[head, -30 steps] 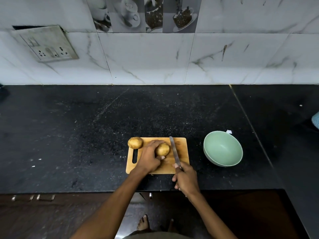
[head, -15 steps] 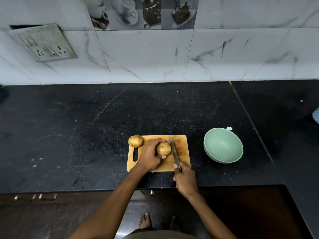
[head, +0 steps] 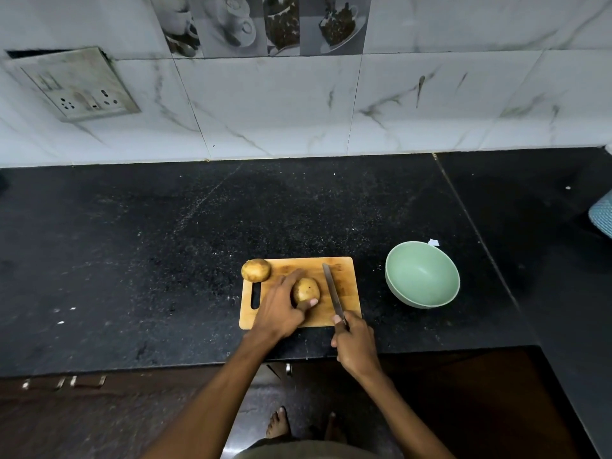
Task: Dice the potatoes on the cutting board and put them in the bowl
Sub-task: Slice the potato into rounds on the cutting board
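Observation:
A wooden cutting board (head: 344, 279) lies near the front edge of the black counter. My left hand (head: 280, 308) grips a whole brown potato (head: 306, 289) in the middle of the board, thumb under its near side. A second whole potato (head: 255, 269) sits on the board's far left corner. My right hand (head: 356, 344) holds a knife (head: 332, 291) by the handle. Its blade lies along the board just right of the held potato, apart from it. A pale green bowl (head: 397, 286) stands empty to the right of the board.
The black stone counter (head: 165, 260) stretches left and back to a tiled wall with a socket plate (head: 79, 84). A small white scrap (head: 433, 242) lies behind the bowl. A light blue object (head: 603, 213) shows at the right edge. My bare feet are below the counter edge.
The knife blade has stayed beside the potato and both hands have kept their grips. The camera view has shifted slightly; nothing has been cut.

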